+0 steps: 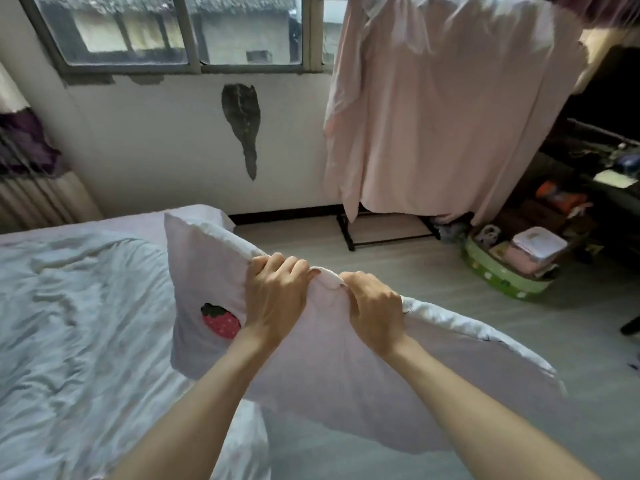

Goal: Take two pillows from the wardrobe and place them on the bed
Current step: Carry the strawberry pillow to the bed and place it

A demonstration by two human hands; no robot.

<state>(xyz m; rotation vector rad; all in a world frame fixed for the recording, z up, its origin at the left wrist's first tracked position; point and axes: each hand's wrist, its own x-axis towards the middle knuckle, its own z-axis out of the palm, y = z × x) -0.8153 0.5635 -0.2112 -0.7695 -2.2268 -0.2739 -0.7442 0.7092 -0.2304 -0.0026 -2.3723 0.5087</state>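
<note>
I hold a pale pink pillow [332,368] with a red strawberry patch in front of me, above the bed's right edge. My left hand [277,296] grips its top edge, and my right hand [375,306] grips the same edge right beside it. A white pillow edge [460,318] shows behind the pink one; whether it is a second pillow I cannot tell. The bed [69,323] with a crumpled white cover lies at the left. The wardrobe [595,161], open and dark inside, stands at the far right behind a pink curtain [433,105].
A green dotted basket [498,275] with boxes sits on the floor at the right. A black rack base [384,237] stands under the curtain. A window [173,29] runs along the far wall. Pale floor stretches between bed and wardrobe.
</note>
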